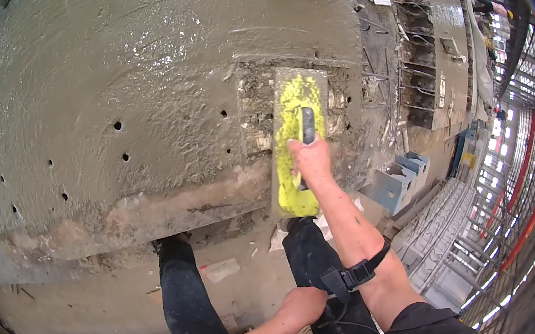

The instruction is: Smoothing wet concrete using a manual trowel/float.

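Observation:
My right hand [313, 160] is wrapped round the dark handle of a long yellow float [294, 203]. Grey wet concrete is smeared over the float's edges and far end. It lies above a rough patch [253, 111] at the near right part of a wet concrete slab [97, 75]; whether it touches the surface I cannot tell. My left hand [304, 305] is curled into a fist by my right thigh, close to a black strapped device [351, 277] on my right forearm. Its fingertips are hidden, and nothing shows sticking out of it.
Several small dark holes dot the slab, which ends at a raised near edge [210, 197] by my legs. Bent steel bars [416, 54] project on the right, beside another panel [446, 26]. Blue-grey metal blocks [396, 183] and stacked wire lattice [436, 225] stand right of me.

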Demonstrator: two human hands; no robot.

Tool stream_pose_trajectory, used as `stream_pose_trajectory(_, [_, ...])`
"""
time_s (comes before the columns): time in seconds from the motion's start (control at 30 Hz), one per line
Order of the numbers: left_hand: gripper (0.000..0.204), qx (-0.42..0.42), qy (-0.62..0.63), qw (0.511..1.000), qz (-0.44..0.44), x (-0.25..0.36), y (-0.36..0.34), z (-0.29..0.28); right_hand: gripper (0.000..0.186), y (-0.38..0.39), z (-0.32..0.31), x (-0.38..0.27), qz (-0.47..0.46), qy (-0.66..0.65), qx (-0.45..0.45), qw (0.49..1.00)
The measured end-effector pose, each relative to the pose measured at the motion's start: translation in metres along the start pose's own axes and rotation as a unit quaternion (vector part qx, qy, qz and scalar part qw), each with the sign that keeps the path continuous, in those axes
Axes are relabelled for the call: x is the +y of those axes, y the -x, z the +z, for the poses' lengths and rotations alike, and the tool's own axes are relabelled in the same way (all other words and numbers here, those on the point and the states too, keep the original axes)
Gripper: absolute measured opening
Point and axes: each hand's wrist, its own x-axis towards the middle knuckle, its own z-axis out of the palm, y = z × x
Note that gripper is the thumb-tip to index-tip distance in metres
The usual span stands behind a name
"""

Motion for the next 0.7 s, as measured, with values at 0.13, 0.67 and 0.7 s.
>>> stream_pose_trajectory(0.13, [0.023,0.0,0.004,1.0,-0.008,0.004,0.002,0.003,0.021,-0.006,0.01,0.003,-0.093,0.116,0.0,0.989])
stream_pose_trajectory(0.67, [0.023,-0.007,0.011,0.999,-0.035,0.003,-0.002,0.007,0.021,0.032,-0.039,0.077,-0.007,0.066,-0.131,0.989])
stream_pose_trajectory(0.7, [0.023,-0.011,0.008,0.999,-0.035,0.003,-0.003,0.007,0.021,0.036,-0.042,0.073,0.004,0.058,-0.131,0.99])
